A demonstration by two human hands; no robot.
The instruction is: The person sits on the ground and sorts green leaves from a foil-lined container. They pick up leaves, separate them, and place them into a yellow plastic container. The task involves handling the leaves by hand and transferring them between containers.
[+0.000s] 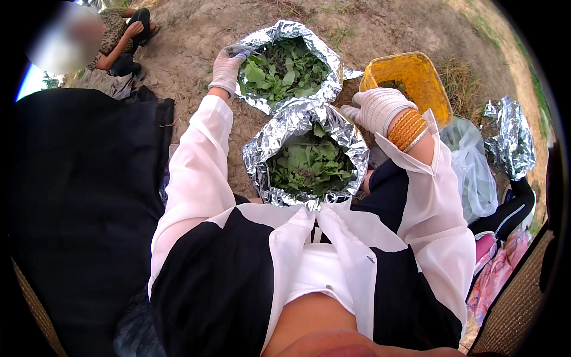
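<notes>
My left hand [226,70], in a pale knitted glove, is at the left rim of a foil-lined bag [332,89] full of green leaves [285,73]. Its fingertips reach over the edge beside the leaves; whether they pinch anything is unclear. Closer to me stands a second foil-lined bag [255,156], with more leafy greens [310,163] inside. My right hand [379,109], gloved as well, hangs between that bag and a yellow plastic container [430,85], overlapping the container's near rim. Its fingers are partly hidden, so their grip does not show.
Behind the right arm lie a translucent plastic bag [470,169], crumpled foil [515,138] and pink patterned cloth [502,272]. Black fabric [84,192] fills the left side. A seated person [118,42] is at the upper left, on bare soil [196,26].
</notes>
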